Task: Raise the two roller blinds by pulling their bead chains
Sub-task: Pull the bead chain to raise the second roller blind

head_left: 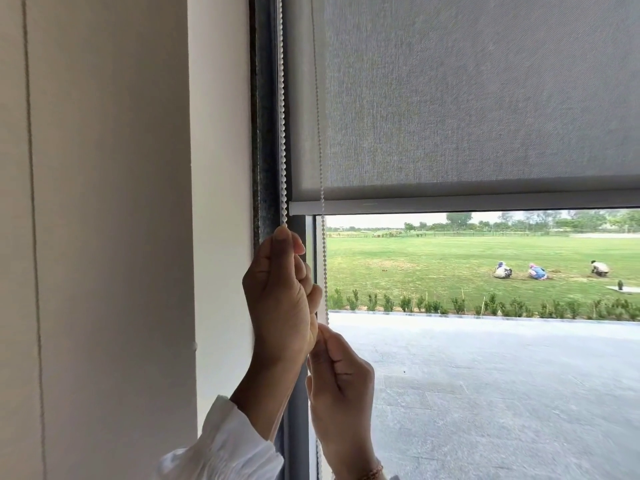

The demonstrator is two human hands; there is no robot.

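A grey roller blind (467, 98) covers the upper part of the window, and its pale bottom bar (450, 205) hangs just under mid-height. A white bead chain (283, 116) runs down the blind's left edge in two strands. My left hand (280, 299) pinches the left strand between thumb and fingers just below the bar's level. Lower and to the right, my right hand (341, 379) pinches the right strand (323, 258) at its fingertips. Only one blind is in view.
A cream wall (104, 237) fills the left half, with a thin cord (33, 202) hanging down it. The dark window frame (265, 133) stands beside the chain. Through the glass lie a paved terrace (502, 393), a lawn and three distant crouching people.
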